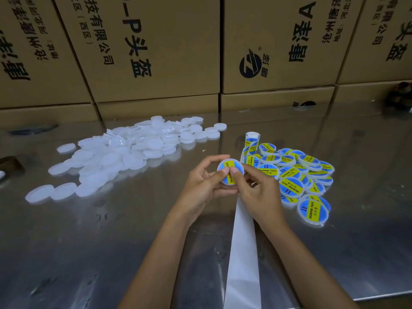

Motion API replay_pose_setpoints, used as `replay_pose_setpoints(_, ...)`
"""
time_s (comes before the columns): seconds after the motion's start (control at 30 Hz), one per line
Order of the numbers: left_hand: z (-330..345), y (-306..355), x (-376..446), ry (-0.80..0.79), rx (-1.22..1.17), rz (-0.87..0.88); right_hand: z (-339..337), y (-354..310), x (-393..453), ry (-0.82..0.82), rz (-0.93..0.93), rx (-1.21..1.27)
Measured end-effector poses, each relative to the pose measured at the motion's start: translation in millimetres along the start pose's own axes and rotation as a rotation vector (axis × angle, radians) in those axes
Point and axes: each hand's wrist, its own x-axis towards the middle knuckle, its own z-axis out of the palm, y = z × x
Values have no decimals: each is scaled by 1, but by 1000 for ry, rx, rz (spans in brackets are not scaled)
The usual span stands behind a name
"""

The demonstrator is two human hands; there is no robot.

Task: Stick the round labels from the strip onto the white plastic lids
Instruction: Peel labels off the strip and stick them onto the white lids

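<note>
We hold lid (230, 172) in left hand (206, 186); right hand (256, 188) thumb presses label flat (pressing step). Next, we judge: drop at 3 o'clock labelled pile (298, 175), fetch blank lid from 10 o'clock heap (124, 152).

Both hands (229, 186) and forearms are bare, with short trimmed fingernails.

left of the left hand (201, 186): heap of blank lids (124, 152) in the way | right of the right hand (256, 188): labelled lids (296, 175) crowd it | beyond both: cardboard boxes (156, 52) wall it off | bare table (89, 241) nearer than the hands, only the backing strip (243, 253) crossing it
</note>
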Motion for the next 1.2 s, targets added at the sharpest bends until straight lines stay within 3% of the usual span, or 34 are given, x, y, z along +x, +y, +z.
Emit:
replay_pose_setpoints(0.13,1,0,0,-62,2,12,-1,-1,-1,10,19,97)
replay_pose_setpoints(0.4,3,0,-1,68,85,24,-1,-5,0,65,7,68)
replay_pose_setpoints(0.63,2,-2,2,155,85,52,4,-6,2,-77,4,-2)
replay_pose_setpoints(0.8,2,-5,3,184,118,46,2,-8,1,-144,77,204)
replay_pose_setpoints(0.93,5,-7,5,225,168,31,1,-8,1,-155,90,210)
replay_pose_setpoints(1.2,7,-11,2,45,255,46,-1,1,4,21,113,198)
